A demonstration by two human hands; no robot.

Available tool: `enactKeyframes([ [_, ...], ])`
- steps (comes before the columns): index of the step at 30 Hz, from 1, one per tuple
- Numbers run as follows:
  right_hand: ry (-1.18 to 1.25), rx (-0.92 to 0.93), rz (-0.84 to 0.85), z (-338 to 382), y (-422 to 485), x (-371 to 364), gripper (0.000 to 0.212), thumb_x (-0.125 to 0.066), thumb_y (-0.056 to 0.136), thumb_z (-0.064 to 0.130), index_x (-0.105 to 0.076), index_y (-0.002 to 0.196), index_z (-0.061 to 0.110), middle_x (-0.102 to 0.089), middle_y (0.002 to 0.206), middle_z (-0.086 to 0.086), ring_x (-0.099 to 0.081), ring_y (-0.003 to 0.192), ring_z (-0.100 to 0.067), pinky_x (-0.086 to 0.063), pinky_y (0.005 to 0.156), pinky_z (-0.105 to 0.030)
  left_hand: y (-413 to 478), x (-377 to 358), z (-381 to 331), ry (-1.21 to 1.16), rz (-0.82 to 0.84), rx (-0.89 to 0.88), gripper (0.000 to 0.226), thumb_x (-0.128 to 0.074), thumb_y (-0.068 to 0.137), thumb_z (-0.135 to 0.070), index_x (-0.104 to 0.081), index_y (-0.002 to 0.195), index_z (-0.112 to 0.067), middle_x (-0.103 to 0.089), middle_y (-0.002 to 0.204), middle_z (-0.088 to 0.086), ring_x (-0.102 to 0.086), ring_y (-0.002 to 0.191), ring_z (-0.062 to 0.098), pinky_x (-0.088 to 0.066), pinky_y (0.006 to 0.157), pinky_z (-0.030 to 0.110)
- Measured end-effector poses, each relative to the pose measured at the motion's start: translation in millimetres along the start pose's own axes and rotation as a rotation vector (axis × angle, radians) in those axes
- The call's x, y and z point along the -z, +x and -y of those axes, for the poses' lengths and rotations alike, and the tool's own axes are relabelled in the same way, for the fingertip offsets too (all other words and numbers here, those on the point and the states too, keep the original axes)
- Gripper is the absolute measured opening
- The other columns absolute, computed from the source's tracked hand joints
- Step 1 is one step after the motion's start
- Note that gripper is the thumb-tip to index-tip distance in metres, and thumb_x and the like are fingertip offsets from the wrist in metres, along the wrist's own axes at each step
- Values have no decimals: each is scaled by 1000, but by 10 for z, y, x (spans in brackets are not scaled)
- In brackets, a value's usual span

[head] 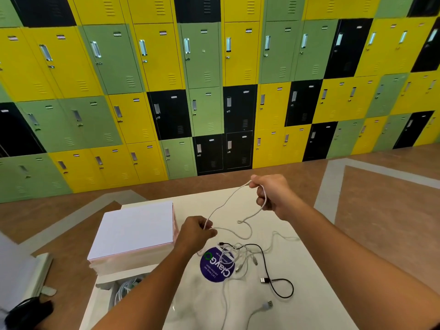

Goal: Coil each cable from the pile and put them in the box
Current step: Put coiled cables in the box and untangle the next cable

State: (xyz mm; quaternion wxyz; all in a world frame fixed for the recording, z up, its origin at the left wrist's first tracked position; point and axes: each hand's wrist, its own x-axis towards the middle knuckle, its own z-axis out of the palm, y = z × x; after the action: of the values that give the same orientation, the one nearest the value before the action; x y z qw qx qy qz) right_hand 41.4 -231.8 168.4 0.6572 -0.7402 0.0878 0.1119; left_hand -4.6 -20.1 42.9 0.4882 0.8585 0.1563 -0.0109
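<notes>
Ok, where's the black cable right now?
In the head view the black cable lies on the white table, just right of the purple round sticker, trailing from the cable pile toward the table's right side.

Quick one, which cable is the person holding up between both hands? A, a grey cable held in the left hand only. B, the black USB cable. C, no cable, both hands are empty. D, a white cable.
D: the left hand and the right hand both grip a white cable lifted above the table, while the black USB cable lies untouched on it.
</notes>
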Motion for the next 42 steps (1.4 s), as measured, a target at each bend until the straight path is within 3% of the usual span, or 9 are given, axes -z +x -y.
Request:
enactKeyframes([
  [4, -13, 73, -142, -54, 93, 17, 17, -60, 95, 17, -69, 88, 5, -43, 56, -4, -36, 45, -17, -32, 47, -25, -24, 36, -21, -56, 47, -46, 38, -87, 77, -14, -63, 106, -15, -66, 104, 1, -65, 76, 17, -51, 56, 23],
  [8, 88, 123, -283, -100, 199, 70, 21, -49, 103, 22, -65, 101, 8, -47, 66, -6, -41, 49, -18, -37, 46, -27, -25, 60, 15, -9, 68, -83, 9, -74, 89, -12, -66, 93, -12, -70, 93, 6, -67, 68, 14, -48, 56, 23],
  [15, 207, 65, -160, -164, 225, 103, 11, -61, 99, 16, -67, 102, 7, -40, 60, 0, -30, 45, -10, -23, 38, -23, -40, 40, 85, -154, 63, -121, 22, -53, 103, -13, -72, 92, -9, -76, 79, 8, -71, 69, 20, -57, 74, 37],
  [24, 566, -93, -48, -59, 143, -82, 12, -48, 101, 5, -59, 104, 4, -44, 65, -6, -32, 43, -10, -24, 34, -19, -74, -134, -82, -206, 157, -222, 20, -55, 102, -26, -75, 99, -21, -47, 56, -10, -43, 53, 6, -43, 52, 23],
  [31, 347, 78, -184, -7, 170, 83, 15, -56, 99, 13, -68, 101, 5, -46, 64, -4, -32, 46, -11, -25, 38, -23, -83, -11, 81, -200, 97, -109, 20, -59, 98, -17, -77, 89, -13, -67, 70, 1, -63, 64, 13, -52, 71, 30],
  [35, -99, 196, -284, -265, 292, 124, 20, -57, 99, 22, -70, 100, 8, -58, 69, -6, -47, 58, -17, -40, 55, -33, -120, 28, 58, -365, 105, -46, 28, -49, 102, -7, -75, 93, -8, -55, 65, 7, -56, 58, 21, -57, 67, 39],
  [38, -561, 179, -286, -473, 338, 62, 38, -55, 92, 29, -61, 125, 11, -60, 121, -15, -60, 99, -31, -53, 81, -41, -154, 17, -22, -432, 118, -38, 26, -51, 104, -15, -75, 95, -8, -51, 61, 5, -49, 52, 16, -55, 59, 35],
  [40, -720, 158, -262, -535, 281, -6, 62, -58, 94, 27, -35, 149, 10, -33, 153, -12, -38, 135, -35, -43, 103, -45, -165, 8, -90, -446, 109, -45, 28, -51, 104, -20, -74, 95, -8, -49, 59, 2, -44, 50, 14, -46, 53, 30],
  [42, -794, 254, -236, -548, 200, -74, 73, -59, 96, 23, -20, 157, 14, -16, 163, -7, -17, 148, -31, -33, 112, -46, -168, -2, -149, -446, 118, -62, 29, -51, 105, -22, -74, 94, -7, -45, 58, 1, -38, 50, 12, -39, 49, 27],
])
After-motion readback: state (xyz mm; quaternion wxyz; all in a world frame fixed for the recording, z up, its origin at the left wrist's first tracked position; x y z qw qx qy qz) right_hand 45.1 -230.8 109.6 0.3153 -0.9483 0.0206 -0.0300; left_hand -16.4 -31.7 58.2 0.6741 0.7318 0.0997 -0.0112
